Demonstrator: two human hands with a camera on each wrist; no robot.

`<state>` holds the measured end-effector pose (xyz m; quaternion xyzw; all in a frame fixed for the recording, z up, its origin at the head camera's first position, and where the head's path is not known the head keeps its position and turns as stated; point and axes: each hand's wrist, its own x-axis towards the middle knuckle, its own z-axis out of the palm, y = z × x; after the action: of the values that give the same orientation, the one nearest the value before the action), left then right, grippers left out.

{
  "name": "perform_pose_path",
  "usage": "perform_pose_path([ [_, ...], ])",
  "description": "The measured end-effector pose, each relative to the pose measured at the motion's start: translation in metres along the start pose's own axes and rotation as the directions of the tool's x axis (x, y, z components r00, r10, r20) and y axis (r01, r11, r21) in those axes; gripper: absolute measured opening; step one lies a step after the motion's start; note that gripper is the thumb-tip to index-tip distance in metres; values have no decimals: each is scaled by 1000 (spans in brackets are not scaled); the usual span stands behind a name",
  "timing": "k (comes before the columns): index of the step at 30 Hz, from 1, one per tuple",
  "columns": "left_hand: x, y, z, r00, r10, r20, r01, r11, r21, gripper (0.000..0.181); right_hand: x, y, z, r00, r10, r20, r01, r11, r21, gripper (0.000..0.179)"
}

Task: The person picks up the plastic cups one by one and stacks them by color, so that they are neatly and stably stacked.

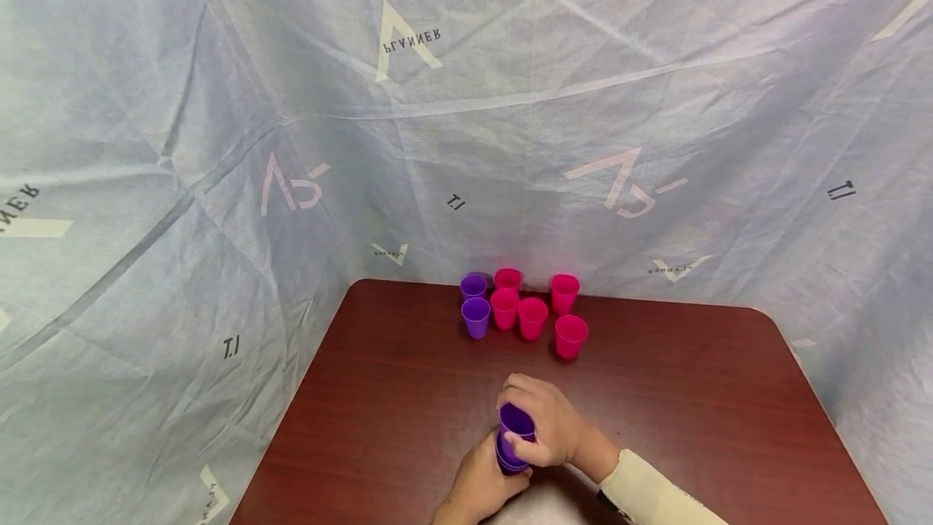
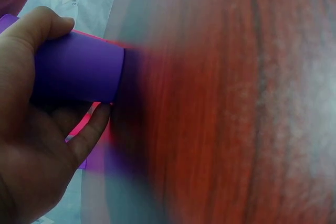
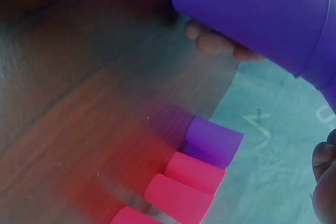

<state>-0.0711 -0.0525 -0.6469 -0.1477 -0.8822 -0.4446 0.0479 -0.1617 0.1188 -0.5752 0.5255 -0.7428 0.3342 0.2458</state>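
Note:
My left hand [image 1: 481, 476] grips a purple cup [image 2: 81, 69] low over the near part of the table, thumb on one side and fingers on the other. Above it, my right hand [image 1: 545, 421] holds another purple cup [image 1: 517, 421] by its side, mouth up. This upper cup sits partly inside the lower one's rim, as the right wrist view of the lower cup [image 3: 247, 17] also shows. Several rims show at the joint, so how many cups are nested there I cannot tell. Whether the lower cup's base touches the table is unclear.
Toward the back of the brown table [image 1: 394, 395] stand two upright purple cups [image 1: 477, 319]. Several upright pink cups [image 1: 533, 320] are beside them, two set apart on the right, including a nearer pink cup [image 1: 571, 337]. A grey printed cloth [image 1: 466, 144] hangs behind.

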Motion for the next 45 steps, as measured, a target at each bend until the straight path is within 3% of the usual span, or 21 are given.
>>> perform_pose_path([
  [13, 1, -1, 2, 999, 37, -13, -36, 997, 73, 65, -22, -8, 15, 1000, -23, -17, 23, 1000, -11, 40],
  [21, 1, -2, 4, 995, 93, -44, -89, 992, 85, 63, -33, -13, 26, 997, 41, -64, -45, 997, -58, 46],
  [27, -2, -3, 2, 997, 67, -23, -66, 996, 63, 65, -39, -21, 34, 988, 130, -78, -136, 988, -72, 44],
  [31, -3, -2, -1, 999, 48, -1, -48, 996, 69, 64, -39, -23, 38, 984, 156, -80, -160, 986, -42, 41],
  [34, -5, -1, -2, 998, 67, -8, -66, 994, 82, 64, -39, -25, 41, 982, 166, -87, -169, 985, -22, 40],
  [45, -3, 10, -3, 996, 43, -82, -48, 997, -65, 76, -41, -29, 38, 976, 207, -72, -211, 976, -60, 44],
])
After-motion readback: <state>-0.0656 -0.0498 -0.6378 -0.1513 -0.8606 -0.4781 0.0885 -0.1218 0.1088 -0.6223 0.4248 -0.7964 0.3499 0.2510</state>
